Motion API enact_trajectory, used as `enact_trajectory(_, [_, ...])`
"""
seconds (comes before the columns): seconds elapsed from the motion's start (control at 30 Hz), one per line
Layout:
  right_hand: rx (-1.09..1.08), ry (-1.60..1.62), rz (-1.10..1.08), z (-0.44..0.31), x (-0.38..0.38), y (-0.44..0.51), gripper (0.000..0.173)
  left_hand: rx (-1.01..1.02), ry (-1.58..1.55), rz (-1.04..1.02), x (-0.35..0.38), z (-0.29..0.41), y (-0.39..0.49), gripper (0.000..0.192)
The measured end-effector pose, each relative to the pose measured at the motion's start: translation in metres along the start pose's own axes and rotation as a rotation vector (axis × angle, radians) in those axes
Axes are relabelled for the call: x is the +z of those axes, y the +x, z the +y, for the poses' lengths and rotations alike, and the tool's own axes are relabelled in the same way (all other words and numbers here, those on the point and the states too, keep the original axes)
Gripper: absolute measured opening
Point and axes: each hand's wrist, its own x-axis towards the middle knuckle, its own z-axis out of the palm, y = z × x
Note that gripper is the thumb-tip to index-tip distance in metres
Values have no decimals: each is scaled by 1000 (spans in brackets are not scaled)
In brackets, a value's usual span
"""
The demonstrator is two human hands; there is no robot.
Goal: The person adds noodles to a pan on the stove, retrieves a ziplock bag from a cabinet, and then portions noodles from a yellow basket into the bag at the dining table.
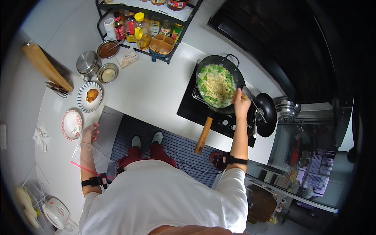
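My right hand (241, 102) is closed on chopsticks (228, 94) at the right side of a dark wok (241, 77) on the black gas stove (188, 107). The wok holds noodles (216, 83) and green leaves in pale broth, and the far ends of the chopsticks are among the noodles. Its wooden handle (203, 136) points towards me. My left hand (90, 133), inside a clear plastic bag (77, 154) with a pink strip, is at the counter edge beside a pink-rimmed bowl (72, 137). Its fingers are partly curled, with nothing seen in them.
A patterned plate (80, 105) with a fried egg, steel bowls (101, 80) and a tissue pack (127, 58) stand on the left counter. A rack (138, 47) holds bottles at the back. A black lid (271, 114) lies right of the wok; knives (60, 88) stand far left.
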Motion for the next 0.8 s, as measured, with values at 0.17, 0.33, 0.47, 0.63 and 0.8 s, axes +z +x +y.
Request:
enact_trajectory(0.17, [-248,-363,-185,0,7,-46,25,-107,-83,20,-23,-6,-7,36])
enact_trajectory(0.33, [-135,-201,52,-10,-3,-71,27,-10,-184,213,-37,-20,-17,32])
enact_trajectory(0.47, [-306,-269,111,-23,-7,-90,25,-150,-17,192,-71,-29,-23,30])
enact_trajectory(0.63, [-364,-398,139,-39,2,-99,20,-117,-214,322,-92,-49,-18,29])
enact_trajectory(0.8, [-629,-587,214,-87,22,-120,16,-82,-314,309,-100,-44,-18,35])
